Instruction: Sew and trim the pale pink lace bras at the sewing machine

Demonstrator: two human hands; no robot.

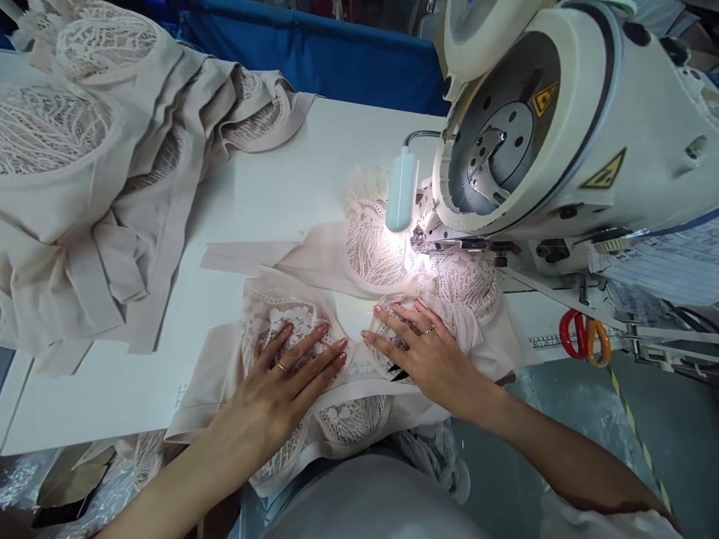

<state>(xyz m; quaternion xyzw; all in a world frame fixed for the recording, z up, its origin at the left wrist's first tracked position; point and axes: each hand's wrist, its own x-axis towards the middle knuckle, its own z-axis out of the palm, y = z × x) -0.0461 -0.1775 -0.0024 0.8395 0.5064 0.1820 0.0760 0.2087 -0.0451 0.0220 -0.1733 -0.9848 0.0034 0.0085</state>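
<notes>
A pale pink lace bra (292, 318) lies on the white sewing table (269, 187) in front of the sewing machine (562, 127). My left hand (286, 367) lies flat on its left lace cup, fingers stretched out, a ring on one finger. My right hand (419, 344) rests flat on the right cup, fingers spread, also with a ring. A second lace bra (374, 251) lies just behind, with one cup under the needle area (419, 239), lit by the machine's lamp (401, 191).
A large heap of beige lace bras (84, 187) fills the table's left side. Red and orange scissors (584, 337) hang at the right beside the machine. A blue cloth (314, 52) runs along the back. More lace pieces hang over the table's near edge (348, 423).
</notes>
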